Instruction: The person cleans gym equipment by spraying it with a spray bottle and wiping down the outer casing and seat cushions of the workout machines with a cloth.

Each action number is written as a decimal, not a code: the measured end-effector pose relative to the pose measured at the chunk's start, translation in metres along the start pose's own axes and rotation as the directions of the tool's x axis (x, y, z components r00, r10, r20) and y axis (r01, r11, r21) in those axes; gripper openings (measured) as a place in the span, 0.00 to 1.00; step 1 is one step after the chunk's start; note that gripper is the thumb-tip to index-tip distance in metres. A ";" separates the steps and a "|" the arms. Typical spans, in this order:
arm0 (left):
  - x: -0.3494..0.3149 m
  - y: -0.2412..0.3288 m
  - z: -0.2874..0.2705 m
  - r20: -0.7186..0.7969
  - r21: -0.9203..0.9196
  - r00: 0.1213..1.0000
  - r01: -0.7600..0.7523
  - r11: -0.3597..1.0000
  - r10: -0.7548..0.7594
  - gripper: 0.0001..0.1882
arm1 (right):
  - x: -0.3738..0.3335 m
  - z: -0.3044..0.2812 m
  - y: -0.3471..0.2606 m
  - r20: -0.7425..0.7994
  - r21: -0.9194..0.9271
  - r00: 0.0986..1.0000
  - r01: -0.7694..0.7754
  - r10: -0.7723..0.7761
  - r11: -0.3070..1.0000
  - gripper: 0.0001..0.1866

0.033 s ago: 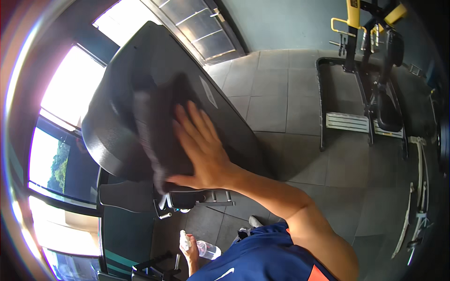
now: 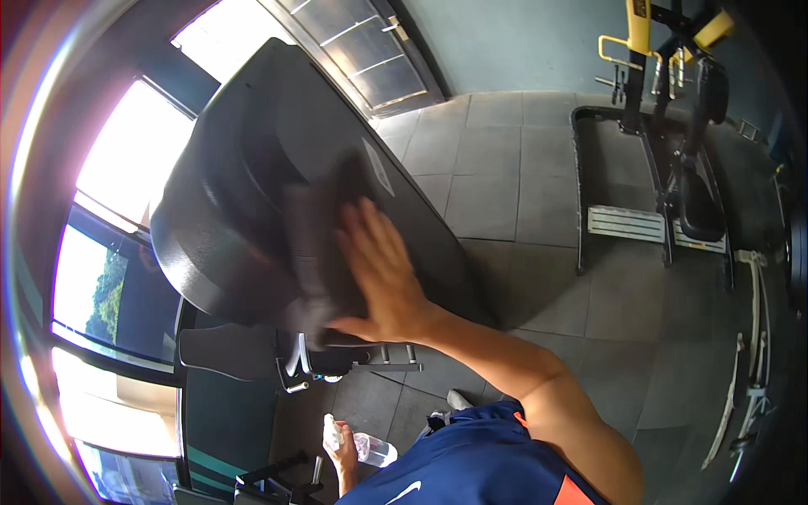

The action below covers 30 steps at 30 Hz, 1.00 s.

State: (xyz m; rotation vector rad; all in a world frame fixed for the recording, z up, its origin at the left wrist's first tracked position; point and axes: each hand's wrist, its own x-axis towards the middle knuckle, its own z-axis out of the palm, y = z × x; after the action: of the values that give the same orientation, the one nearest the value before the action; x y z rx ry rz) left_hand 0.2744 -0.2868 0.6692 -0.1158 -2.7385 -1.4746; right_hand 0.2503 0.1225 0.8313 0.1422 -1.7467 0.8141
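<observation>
With fingers stretched over it, my right hand (image 2: 383, 273) holds a dark cloth (image 2: 316, 252) against the side of a large black machine housing (image 2: 278, 109). The cloth is smeared by motion, and its far edge blends into the housing. Low in the view, my left hand (image 2: 343, 459) is closed round the neck of a clear spray bottle (image 2: 374, 450) with a white spray head (image 2: 332, 431). The bottle lies tilted on its side in the grip, close to my blue shirt.
Windows (image 2: 126, 160) line the left side, and a door with glass panes (image 2: 353, 46) stands at the back. A yellow and black exercise machine (image 2: 648, 143) is at the far right. Pale straps (image 2: 753, 311) hang below it. A padded bench (image 2: 227, 352) sits under the housing.
My right hand and the cloth have slid a little to the right and down across the housing. The left hand keeps its hold on the spray bottle.
</observation>
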 end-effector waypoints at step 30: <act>0.037 0.126 0.132 0.477 -0.178 0.532 -0.721 0.670 0.700 0.07 | -0.017 -0.012 0.002 0.011 0.189 0.991 -0.131 0.131 0.973 0.34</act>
State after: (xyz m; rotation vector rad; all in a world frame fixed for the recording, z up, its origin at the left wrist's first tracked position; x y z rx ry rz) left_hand 0.2485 -0.1051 0.7036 -1.6411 -2.4533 -1.2174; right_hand 0.2646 0.1254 0.8173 0.1545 -1.6879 1.0774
